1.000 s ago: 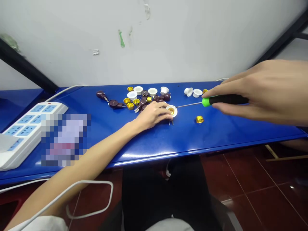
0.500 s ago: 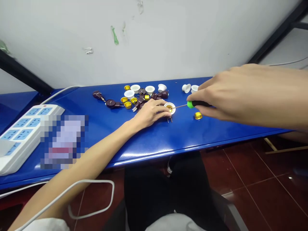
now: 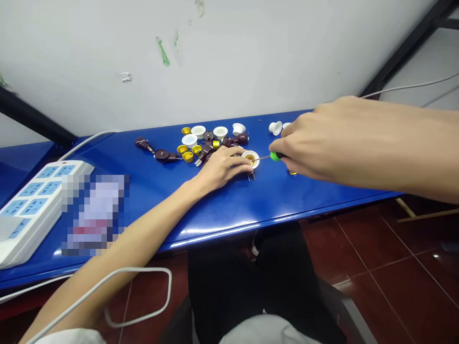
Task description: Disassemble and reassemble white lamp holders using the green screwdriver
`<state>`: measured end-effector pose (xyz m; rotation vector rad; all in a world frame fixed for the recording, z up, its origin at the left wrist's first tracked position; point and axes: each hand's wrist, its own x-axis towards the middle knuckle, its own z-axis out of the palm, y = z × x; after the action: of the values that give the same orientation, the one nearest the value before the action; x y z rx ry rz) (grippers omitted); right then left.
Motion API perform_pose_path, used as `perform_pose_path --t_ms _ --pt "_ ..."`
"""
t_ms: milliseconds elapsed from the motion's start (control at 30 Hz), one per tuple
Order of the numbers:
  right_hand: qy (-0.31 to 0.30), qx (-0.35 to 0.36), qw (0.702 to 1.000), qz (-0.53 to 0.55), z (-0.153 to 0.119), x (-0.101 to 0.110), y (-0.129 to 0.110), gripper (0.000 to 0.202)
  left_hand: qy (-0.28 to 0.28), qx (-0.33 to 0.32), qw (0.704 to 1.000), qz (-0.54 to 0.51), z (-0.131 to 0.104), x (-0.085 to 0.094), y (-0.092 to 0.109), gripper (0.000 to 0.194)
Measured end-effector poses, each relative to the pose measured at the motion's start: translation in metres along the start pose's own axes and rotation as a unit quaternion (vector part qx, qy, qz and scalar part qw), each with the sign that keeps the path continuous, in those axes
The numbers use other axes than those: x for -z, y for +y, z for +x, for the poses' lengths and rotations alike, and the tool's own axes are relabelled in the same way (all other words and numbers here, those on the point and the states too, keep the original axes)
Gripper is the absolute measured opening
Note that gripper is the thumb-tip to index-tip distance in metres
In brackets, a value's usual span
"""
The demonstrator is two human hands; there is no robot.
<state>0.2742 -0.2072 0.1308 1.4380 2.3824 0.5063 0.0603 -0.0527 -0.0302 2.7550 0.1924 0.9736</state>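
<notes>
left hand [image 3: 224,165]: clamped on the socket, so pin it hard | socket [image 3: 250,156]: right at those fingertips | driver [image 3: 275,156]: tip looks inside the socket, kinda flat, I'd go steeper | right hand [image 3: 315,143]: wrapped round the driver, press before twisting tbh

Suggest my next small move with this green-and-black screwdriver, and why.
Perhaps gently turn the green-and-black screwdriver with your right hand while your left hand braces the round, white, gold-lined socket. The metal shaft reaches into the socket's opening, and your left hand holds it; what the shaft meets is too small to tell.
</notes>
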Motion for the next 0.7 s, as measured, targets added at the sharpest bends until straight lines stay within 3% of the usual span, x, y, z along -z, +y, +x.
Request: perform_pose_path --t_ms 133,433,700 --pt "-0.011 0.027 0.999 -0.046 -0.002 0.006 -0.003 0.004 -0.001 0.005 1.0 -0.005 0.0 0.001 0.0 0.032" --pt "-0.046 0.025 0.998 -0.027 0.002 0.015 -0.007 0.017 -0.034 0.043 0.998 -0.018 0.001 0.002 0.002 0.033" --pt "0.007 0.047 0.999 -0.026 0.001 0.01 -0.006 0.02 -0.04 0.042 0.998 -0.005 0.001 0.002 0.0 0.038"
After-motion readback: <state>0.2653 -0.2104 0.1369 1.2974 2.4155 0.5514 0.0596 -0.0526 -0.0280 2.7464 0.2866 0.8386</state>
